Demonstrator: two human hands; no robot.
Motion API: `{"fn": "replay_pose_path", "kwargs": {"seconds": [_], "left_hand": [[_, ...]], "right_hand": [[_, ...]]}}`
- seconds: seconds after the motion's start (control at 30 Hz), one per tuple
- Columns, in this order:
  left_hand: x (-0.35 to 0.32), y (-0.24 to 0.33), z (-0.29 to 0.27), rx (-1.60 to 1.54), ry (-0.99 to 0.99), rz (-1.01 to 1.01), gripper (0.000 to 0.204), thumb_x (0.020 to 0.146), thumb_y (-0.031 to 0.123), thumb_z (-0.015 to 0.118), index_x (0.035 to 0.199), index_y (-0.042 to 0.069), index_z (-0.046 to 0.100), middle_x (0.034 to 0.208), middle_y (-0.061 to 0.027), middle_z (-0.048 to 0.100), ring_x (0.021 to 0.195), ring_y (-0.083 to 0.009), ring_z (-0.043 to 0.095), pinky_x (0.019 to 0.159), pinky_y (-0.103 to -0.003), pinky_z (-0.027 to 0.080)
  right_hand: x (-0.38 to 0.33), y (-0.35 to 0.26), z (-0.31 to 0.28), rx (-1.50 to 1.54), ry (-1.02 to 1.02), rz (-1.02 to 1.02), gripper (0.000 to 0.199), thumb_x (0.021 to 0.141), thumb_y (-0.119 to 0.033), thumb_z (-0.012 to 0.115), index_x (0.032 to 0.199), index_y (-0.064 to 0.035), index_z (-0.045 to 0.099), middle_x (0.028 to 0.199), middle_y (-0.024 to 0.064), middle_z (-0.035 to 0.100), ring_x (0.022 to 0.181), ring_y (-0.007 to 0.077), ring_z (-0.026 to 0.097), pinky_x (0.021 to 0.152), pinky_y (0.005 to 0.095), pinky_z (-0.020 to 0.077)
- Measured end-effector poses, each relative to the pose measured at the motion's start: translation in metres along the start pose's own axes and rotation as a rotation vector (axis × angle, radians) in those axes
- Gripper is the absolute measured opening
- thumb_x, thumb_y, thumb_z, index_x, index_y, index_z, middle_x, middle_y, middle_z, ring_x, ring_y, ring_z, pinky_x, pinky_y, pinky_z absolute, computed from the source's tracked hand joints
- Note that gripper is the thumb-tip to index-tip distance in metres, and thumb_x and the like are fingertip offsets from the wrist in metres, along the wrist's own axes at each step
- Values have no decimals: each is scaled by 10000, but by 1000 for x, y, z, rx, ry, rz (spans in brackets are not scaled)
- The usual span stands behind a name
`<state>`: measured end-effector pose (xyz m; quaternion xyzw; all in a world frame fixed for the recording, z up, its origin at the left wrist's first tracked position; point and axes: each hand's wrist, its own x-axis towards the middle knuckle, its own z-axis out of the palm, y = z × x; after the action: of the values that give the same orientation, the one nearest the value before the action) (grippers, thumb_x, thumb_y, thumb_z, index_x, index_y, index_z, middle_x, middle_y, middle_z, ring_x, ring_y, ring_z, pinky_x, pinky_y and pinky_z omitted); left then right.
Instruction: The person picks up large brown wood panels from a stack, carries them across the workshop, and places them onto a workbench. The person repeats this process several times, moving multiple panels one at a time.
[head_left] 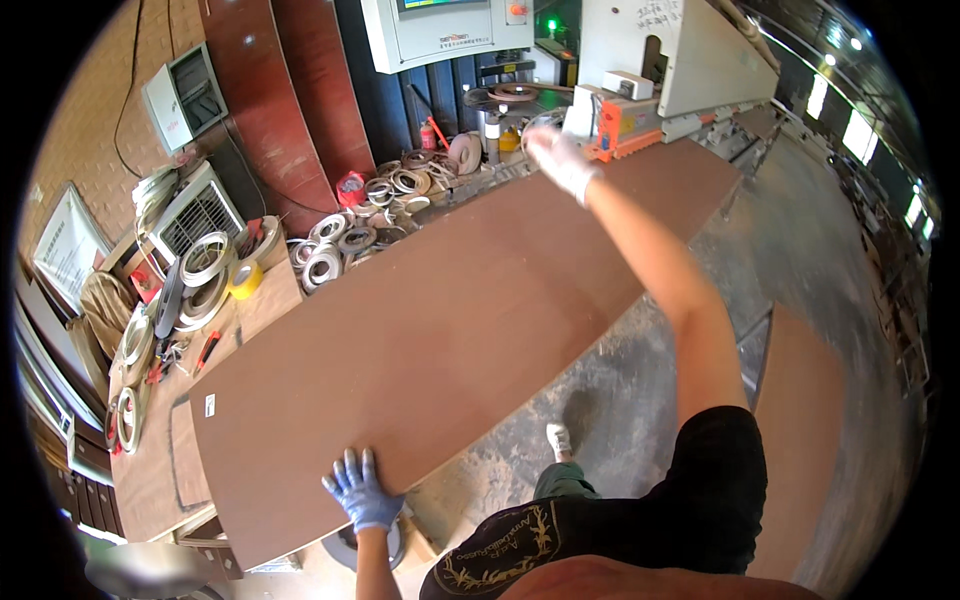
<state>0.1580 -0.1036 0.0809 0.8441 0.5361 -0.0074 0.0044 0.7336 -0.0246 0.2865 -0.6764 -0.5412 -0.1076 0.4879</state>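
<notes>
A long brown panel (400, 330) stretches from the near left to the far right, with a small white label (210, 405) close to its left end. My left hand (362, 492), in a blue-grey glove, lies flat on the panel at its near edge, fingers spread. My right arm reaches far out over the panel. The right hand (562, 163), in a whitish glove, is at the far edge beside the orange part (622, 125) of a large machine (690, 60). Motion smears its fingers, and I cannot tell whether it touches the panel.
Rolls of edging tape (322, 262) lie along the panel's far side. A wooden bench (150, 460) at left carries more rolls, yellow tape (245, 280) and a red-and-black utility knife (208, 350). A control box (450, 35) stands behind. Another brown panel (800, 420) is at right.
</notes>
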Motion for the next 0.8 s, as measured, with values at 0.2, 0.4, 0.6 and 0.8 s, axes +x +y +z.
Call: {"fn": "replay_pose_path", "kwargs": {"seconds": [0.2, 0.4, 0.6, 0.8], "left_hand": [[20, 34, 17, -1, -2, -96, 960, 526, 497, 698, 1349, 190, 312, 1424, -171, 229, 1314, -402, 160, 1053, -596, 10], [44, 80, 22, 15, 4, -97, 984, 472, 479, 739, 1328, 198, 343, 1408, -168, 230, 1305, -405, 174, 1051, -618, 32], [60, 126, 23, 10, 17, -64, 955, 480, 454, 736, 1320, 190, 367, 1394, -159, 252, 1305, -401, 175, 1055, -615, 23], [66, 166, 14, -7, 79, -107, 863, 522, 487, 712, 1291, 221, 424, 1369, -154, 303, 1274, -389, 238, 1047, -614, 70]], "right_hand": [[181, 46, 3, 129, 99, -41, 275, 834, -204, 580, 1073, -68, 588, 930, 94, 654, 786, 196, 623, 679, 304, 496], [238, 128, 35, 171, 18, -122, 279, 809, -224, 611, 1033, -59, 602, 960, 114, 648, 883, 207, 615, 790, 304, 470], [248, 172, 19, 53, 37, -151, 314, 808, -254, 596, 1077, -90, 594, 1051, 145, 605, 922, 270, 597, 819, 332, 463], [284, 120, 16, 96, 13, -163, 382, 797, -324, 586, 1103, -97, 590, 1069, 158, 597, 973, 283, 585, 865, 334, 444]]}}
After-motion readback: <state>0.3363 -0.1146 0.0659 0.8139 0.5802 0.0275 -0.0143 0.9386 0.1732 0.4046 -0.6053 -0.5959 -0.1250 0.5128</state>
